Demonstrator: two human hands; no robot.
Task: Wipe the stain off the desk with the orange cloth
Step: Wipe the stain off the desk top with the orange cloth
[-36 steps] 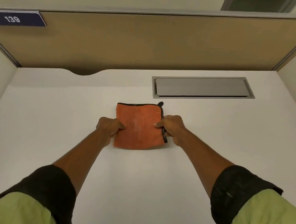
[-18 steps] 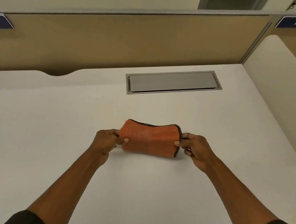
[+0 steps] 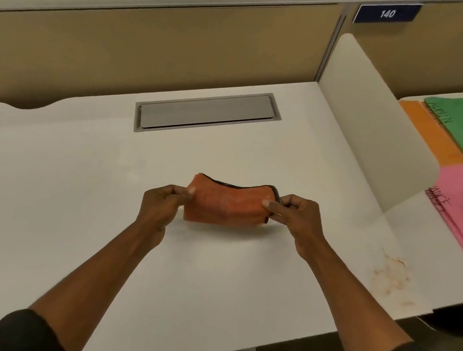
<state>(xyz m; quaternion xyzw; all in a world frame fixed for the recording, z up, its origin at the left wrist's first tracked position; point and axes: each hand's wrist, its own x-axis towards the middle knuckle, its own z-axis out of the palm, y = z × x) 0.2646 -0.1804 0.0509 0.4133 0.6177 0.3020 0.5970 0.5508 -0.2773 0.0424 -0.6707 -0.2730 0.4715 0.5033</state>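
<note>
I've got the orange cloth (image 3: 227, 203) folded into a short band, stretched between my two hands above the middle of the white surface (image 3: 67, 210). Its long axis runs left to right, tipped up slightly toward the right, dark-trimmed edge facing away from me. My left hand (image 3: 159, 204) pinches the left end, fingers (image 3: 190, 190) clamped on the fabric; my right hand (image 3: 296, 216) pinches the right end just as tight. The brownish stain (image 3: 391, 272) sits well off to my right, near the front edge, close to the divider panel (image 3: 369, 121). Cable hatch (image 3: 207, 112) beyond the cloth.
</note>
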